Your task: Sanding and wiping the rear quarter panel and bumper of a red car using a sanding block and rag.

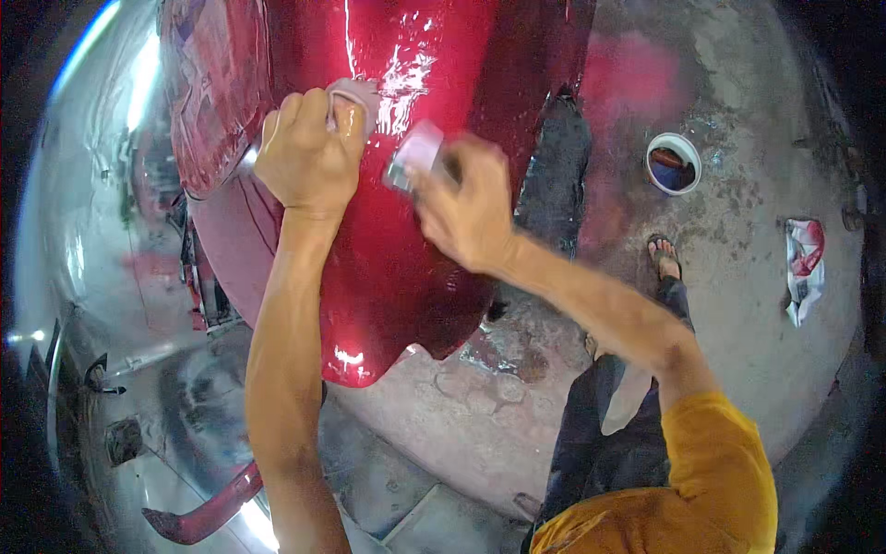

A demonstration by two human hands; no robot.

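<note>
A wet, glossy red body panel [386, 283] stretches away from me through the middle of the view. My left hand [305, 150] grips a soft pale pink item [364, 100], perhaps a wet cloth or sponge, at the upper left of that panel. Just right of it, my right hand [463, 203], blurred, holds a small pale pink pad [417, 147] with a grey lower edge over the red surface. Both forearms reach up from the lower edge, the right one out of a yellow sleeve.
A white bucket [688, 179] of dark liquid stands on the stained floor [729, 351] at right, near my sandaled foot [666, 254]. A crumpled white and red item [805, 272] lies farther right. A silver car [111, 212] is at left, a red curved part [198, 517] at lower left.
</note>
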